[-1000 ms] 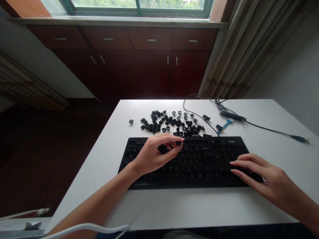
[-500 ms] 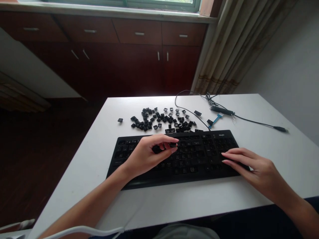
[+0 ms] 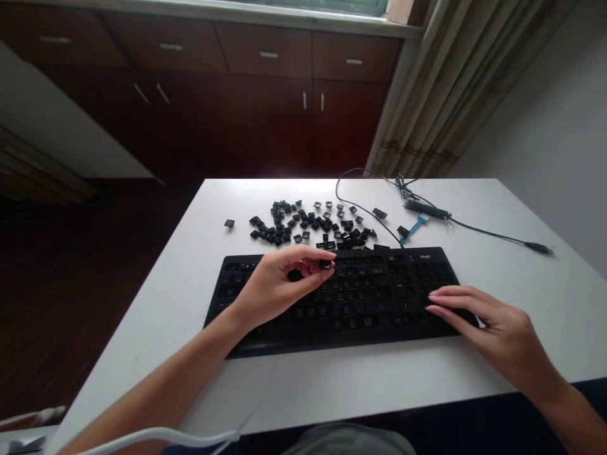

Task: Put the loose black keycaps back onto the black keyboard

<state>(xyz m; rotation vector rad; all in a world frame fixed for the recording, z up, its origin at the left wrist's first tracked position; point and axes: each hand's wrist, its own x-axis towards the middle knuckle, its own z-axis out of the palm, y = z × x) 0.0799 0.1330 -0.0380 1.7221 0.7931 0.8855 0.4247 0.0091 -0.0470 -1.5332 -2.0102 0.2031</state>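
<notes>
A black keyboard (image 3: 303,338) lies on the white table, with many of its keys lacking caps. Above its upper middle is my left hand (image 3: 279,278), closed with thumb and fingers around a small black keycap (image 3: 325,263), partly hidden by the fingers. My right hand (image 3: 497,325) rests over the keyboard's right end by the number pad, thumb and fingers slightly apart, and nothing shows between them. Behind the keyboard, loose black keycaps (image 3: 310,219) are scattered in a pile, and one single keycap (image 3: 229,224) sits apart at the left.
A blue brush (image 3: 416,225) lies behind the keyboard's right side, by larger keycaps. The keyboard's black cable (image 3: 493,234) runs across the far right of the table (image 3: 171,284), ending in a plug. Brown cabinets (image 3: 256,120) stand beyond the table.
The camera view has tipped slightly. My left hand has shifted a little left and up over the keyboard, still with the keycap. My right hand has barely moved.
</notes>
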